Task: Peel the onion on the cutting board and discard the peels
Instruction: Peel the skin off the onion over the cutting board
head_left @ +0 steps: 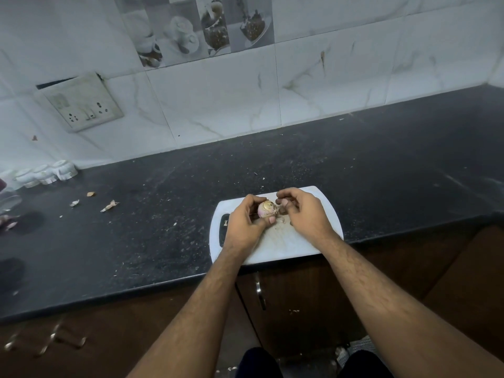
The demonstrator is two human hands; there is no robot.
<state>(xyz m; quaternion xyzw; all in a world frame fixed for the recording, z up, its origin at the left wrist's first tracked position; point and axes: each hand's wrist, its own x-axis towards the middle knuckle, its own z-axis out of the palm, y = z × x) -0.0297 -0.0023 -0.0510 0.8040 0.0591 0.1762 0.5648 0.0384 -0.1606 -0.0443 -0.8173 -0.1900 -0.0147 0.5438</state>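
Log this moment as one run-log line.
step: peeling | left hand: holds small pinkish onion | right hand: pinches its skin | over: white plastic cutting board | peels: not discarded

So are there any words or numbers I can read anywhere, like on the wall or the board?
None can be read.
Picture tiles: cups and desserts, no words.
Switch plate: only switches and socket holes, no readable marks.
Cutting board: plain white, no label.
Small white jars: too small and blurred to tell.

No text, label, brand, number or sign can be read anywhere.
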